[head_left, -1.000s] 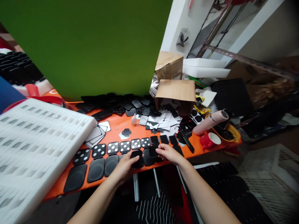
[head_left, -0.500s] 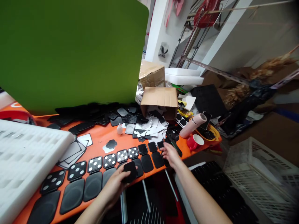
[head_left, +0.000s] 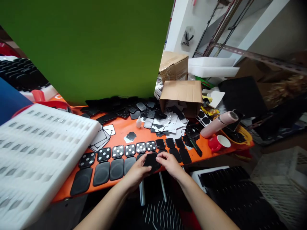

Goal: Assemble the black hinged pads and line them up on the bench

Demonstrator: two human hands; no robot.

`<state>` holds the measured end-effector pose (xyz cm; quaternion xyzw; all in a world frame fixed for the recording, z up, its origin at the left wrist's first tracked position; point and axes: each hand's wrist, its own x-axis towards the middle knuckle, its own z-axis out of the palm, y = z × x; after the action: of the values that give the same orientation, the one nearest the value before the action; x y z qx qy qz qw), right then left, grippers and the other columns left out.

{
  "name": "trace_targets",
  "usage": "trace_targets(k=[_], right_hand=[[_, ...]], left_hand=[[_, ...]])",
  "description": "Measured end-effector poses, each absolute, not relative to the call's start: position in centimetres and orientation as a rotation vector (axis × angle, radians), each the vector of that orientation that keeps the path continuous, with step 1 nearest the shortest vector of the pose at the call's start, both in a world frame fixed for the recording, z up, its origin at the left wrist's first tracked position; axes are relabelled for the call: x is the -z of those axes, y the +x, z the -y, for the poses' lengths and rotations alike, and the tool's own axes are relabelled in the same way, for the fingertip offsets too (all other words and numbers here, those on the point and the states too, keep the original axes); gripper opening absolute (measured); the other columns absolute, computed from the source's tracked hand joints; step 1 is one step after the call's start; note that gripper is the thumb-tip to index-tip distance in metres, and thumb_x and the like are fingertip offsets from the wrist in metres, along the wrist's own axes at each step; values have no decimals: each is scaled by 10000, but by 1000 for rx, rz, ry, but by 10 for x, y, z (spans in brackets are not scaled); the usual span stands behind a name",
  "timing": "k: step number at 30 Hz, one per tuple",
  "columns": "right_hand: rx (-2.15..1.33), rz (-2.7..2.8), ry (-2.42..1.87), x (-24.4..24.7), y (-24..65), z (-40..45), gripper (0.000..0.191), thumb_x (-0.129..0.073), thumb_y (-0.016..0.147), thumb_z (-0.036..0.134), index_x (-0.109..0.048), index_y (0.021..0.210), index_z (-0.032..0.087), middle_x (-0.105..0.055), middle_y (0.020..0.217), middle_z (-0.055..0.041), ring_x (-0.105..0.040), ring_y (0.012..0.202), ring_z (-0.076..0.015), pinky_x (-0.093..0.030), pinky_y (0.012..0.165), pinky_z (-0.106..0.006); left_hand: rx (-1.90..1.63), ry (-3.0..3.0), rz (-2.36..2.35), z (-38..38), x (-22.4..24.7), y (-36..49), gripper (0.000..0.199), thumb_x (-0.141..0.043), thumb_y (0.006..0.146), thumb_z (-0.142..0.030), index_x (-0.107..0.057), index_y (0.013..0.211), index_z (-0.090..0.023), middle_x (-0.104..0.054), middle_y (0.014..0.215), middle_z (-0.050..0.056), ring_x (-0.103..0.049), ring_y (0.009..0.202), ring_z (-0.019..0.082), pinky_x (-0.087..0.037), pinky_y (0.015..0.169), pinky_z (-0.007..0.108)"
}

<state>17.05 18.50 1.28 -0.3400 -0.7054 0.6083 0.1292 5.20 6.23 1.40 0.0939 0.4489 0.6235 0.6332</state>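
Note:
A flat black rounded-square piece (head_left: 151,160) is held by my left hand (head_left: 137,170), thumb on top and fingers beneath. My right hand (head_left: 169,162) has its thumb and fingertips pinched at the piece's upper right edge; whether it peels or just grips there is too small to tell. Beyond and beside the hands, a row of opened black hinged cases (head_left: 117,169) lies on the orange tabletop (head_left: 120,129). Those to the left carry white round dots (head_left: 118,150) on their upper halves. Plain black upper halves (head_left: 170,143) show at the right end.
A white foam tray with slots (head_left: 48,137) stands at left. A green panel (head_left: 96,51) rises behind. Paper scraps (head_left: 172,126), a small white bottle (head_left: 138,122), a cardboard box (head_left: 181,89), a pink flask (head_left: 218,124) and a red mug (head_left: 218,143) sit around the far and right sides.
My right hand has come from the right end of the case row to the black piece in my left hand. The camera view has shifted, moving the scene rightward.

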Motion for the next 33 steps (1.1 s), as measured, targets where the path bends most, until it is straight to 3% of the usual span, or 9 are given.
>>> trace_targets(k=[4,10,15,19,23,28,33], right_hand=[[-1949,1811,-1161,-16,167,-184,187,-558,708,358,-529,742,177,-480,561,45,-454,491,-87,-371,472,-205],[-2143,1907,-1028,-16,166,-185,255,-585,685,410,-499,694,170,-467,536,50,-395,448,-66,-328,438,-189],[-1924,2111,-1025,-9,162,-216,293,-538,710,433,-410,625,183,-508,559,32,-439,476,-82,-349,472,-203],[-1696,2272,-1018,0,143,-245,276,-498,731,424,-419,627,181,-506,567,32,-459,522,-94,-355,516,-211],[-1630,2451,-951,13,121,-252,277,-560,681,390,-446,564,166,-453,515,51,-410,495,-84,-315,498,-200],[-1521,2579,-948,25,112,-251,289,-515,709,384,-422,541,167,-396,498,62,-354,476,-74,-272,469,-190],[-1403,2667,-967,28,111,-251,299,-506,713,382,-404,528,171,-393,498,60,-355,476,-77,-252,461,-192]], left_hand=[[-1403,233,-1086,-60,-20,50,557,-642,620,-154,-470,1143,-236,-579,1018,54,-562,768,156,-385,554,196],[-1357,247,-1140,-58,-15,46,432,-662,653,-292,-515,1044,-181,-621,831,40,-564,624,124,-384,522,198],[-1225,580,-1395,-60,0,44,405,-517,752,-300,-453,1130,-169,-624,971,90,-599,766,187,-440,603,265],[-1199,910,-1633,-69,5,48,235,-492,739,-227,-576,956,-192,-621,985,47,-549,929,199,-387,828,303],[-1156,1001,-1698,-82,12,54,194,-475,734,-200,-594,887,-221,-616,1019,29,-522,1004,212,-352,887,319],[-1080,1034,-1745,-85,25,58,189,-467,712,-147,-591,847,-193,-412,1307,89,-381,1186,236,-296,957,338],[-1053,1056,-1751,-81,29,59,207,-456,716,-126,-580,865,-199,-331,1358,85,-351,1210,209,-278,976,321]])
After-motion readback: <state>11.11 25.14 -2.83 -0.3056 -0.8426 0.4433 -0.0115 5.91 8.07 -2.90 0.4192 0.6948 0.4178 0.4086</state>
